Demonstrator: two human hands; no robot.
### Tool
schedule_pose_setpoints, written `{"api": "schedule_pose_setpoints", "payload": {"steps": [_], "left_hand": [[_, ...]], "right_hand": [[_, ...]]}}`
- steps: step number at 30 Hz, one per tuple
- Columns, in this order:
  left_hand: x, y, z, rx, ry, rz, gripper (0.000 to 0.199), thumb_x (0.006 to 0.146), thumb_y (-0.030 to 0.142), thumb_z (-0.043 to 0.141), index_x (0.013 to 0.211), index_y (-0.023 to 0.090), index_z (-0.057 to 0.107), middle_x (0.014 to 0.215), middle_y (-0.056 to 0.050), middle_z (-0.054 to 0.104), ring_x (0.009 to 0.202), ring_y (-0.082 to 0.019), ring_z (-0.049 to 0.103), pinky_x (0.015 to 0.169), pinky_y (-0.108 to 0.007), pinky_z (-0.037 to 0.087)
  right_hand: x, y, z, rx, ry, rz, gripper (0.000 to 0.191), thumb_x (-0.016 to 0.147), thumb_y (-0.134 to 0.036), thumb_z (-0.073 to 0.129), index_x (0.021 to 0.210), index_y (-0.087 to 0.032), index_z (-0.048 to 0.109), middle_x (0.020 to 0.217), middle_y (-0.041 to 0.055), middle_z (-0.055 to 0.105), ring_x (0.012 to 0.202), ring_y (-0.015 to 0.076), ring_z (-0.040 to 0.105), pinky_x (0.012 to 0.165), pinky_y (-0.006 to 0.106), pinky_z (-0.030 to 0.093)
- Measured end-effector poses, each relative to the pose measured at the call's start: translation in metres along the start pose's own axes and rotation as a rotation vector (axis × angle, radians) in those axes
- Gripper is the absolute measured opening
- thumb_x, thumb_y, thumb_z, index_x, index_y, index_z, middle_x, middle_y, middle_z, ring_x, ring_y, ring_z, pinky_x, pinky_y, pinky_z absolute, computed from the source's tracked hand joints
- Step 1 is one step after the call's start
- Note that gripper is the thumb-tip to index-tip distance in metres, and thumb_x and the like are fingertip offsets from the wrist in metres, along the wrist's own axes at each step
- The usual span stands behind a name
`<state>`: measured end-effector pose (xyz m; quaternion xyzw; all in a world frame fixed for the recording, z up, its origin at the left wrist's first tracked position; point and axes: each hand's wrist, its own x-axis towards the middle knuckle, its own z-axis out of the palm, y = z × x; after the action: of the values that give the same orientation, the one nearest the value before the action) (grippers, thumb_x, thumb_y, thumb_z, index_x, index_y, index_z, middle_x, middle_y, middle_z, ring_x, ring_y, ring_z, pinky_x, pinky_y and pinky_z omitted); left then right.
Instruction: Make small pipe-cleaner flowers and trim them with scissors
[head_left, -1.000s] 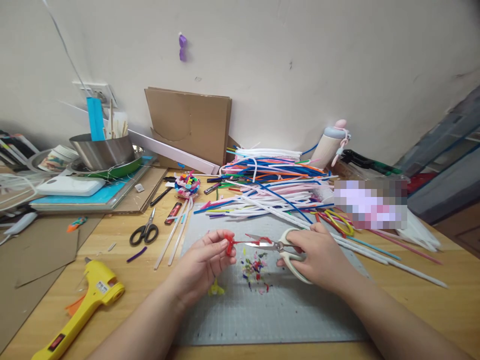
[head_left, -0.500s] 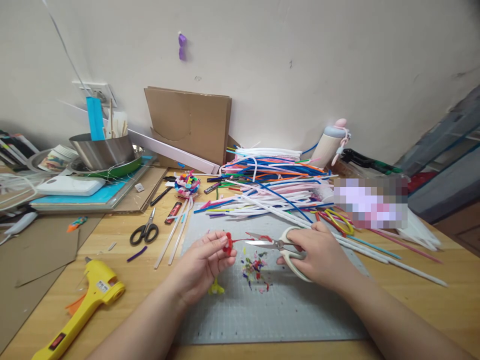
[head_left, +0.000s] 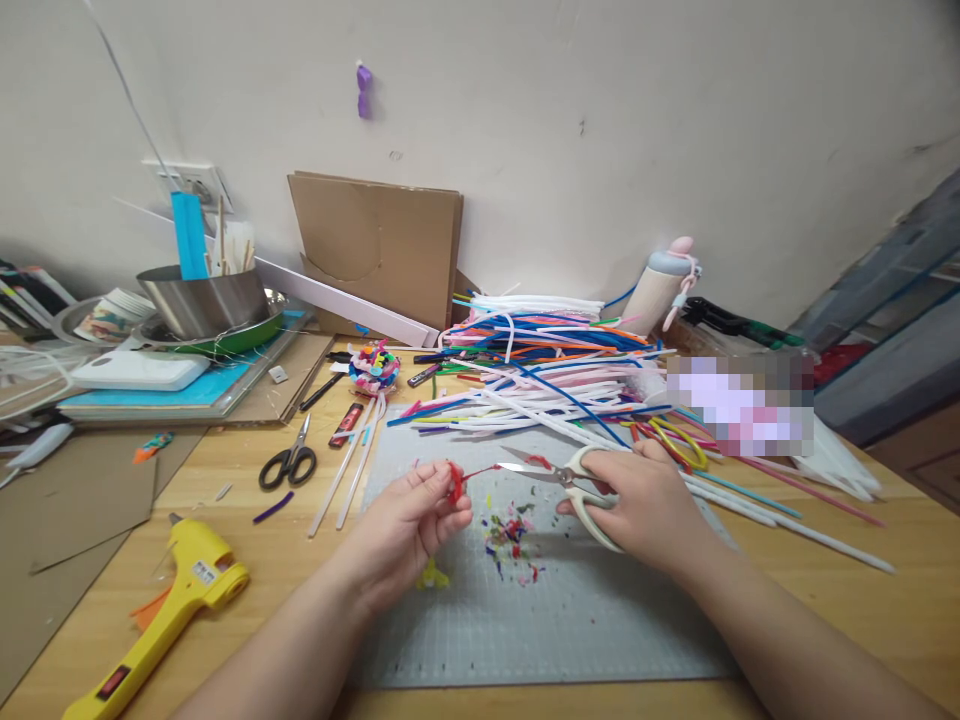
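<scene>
Fingers [head_left: 430, 488] of the left hand [head_left: 405, 510] pinched a red fuzzy piece [head_left: 455, 484] above the cutting mat [head_left: 540, 635]; right hand [head_left: 651, 502] gripped the white-handled scissors [head_left: 564, 478], also above the mat, 2 blades parted. Piece's shape was hard to make out, partly covered by fingers. Thin red strand [head_left: 478, 473] ran from it to a blade tip; couldn't tell if it was caught there. Red bit [head_left: 538, 461] showed at the other blade. Yellow piece [head_left: 432, 576] on the mat was partly hidden under the left hand. Yellow glue gun [head_left: 199, 583], left of the mat, was cut off at the bottom edge; its label [head_left: 204, 572] was too small to read. Pixelated block [head_left: 739, 408] beyond the mat's far right corner masked whatever lay there. Print on the red packet [head_left: 346, 425], left of the mat's far edge, was illegible. Versus 0.5 s earlier, scissors had shifted slightly toward the mat's right side; scraps [head_left: 512, 535] on the mat stayed put.
</scene>
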<state>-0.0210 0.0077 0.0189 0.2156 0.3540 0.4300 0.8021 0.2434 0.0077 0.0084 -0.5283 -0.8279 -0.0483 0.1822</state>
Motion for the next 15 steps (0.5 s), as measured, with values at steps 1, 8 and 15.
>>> {"api": "schedule_pose_setpoints", "payload": {"steps": [1,8,15], "left_hand": [[0.0001,0.0003,-0.0008,-0.005,0.011,-0.007,0.011,0.084,0.015,0.053,0.083,0.008,0.061,0.072,-0.002,0.056,0.063,-0.007,0.06,0.061,-0.016,0.055],[0.0002,-0.0003,-0.0013,-0.011,-0.019,-0.041,0.014,0.085,0.017,0.053,0.084,0.008,0.063,0.068,-0.004,0.058,0.059,-0.007,0.059,0.056,-0.015,0.054],[-0.0004,-0.0006,0.0009,0.006,-0.087,-0.04,0.011,0.08,0.02,0.061,0.081,0.009,0.063,0.069,-0.003,0.057,0.058,-0.006,0.056,0.055,-0.015,0.052]], "right_hand": [[0.0,0.0003,-0.0002,0.001,0.004,0.006,0.02,0.075,-0.033,0.058,0.066,-0.019,0.047,0.061,-0.0035,0.057,0.059,0.0132,0.046,0.066,0.03,0.02],[-0.0016,-0.0043,-0.0008,0.02,-0.008,-0.032,0.021,0.075,-0.032,0.057,0.065,-0.019,0.045,0.061,-0.0032,0.056,0.058,0.0125,0.045,0.065,0.03,0.02],[-0.0013,-0.0057,0.0018,0.022,-0.031,-0.073,0.019,0.077,-0.033,0.056,0.068,-0.019,0.047,0.064,-0.0024,0.059,0.058,0.0123,0.047,0.066,0.031,0.021]]}}
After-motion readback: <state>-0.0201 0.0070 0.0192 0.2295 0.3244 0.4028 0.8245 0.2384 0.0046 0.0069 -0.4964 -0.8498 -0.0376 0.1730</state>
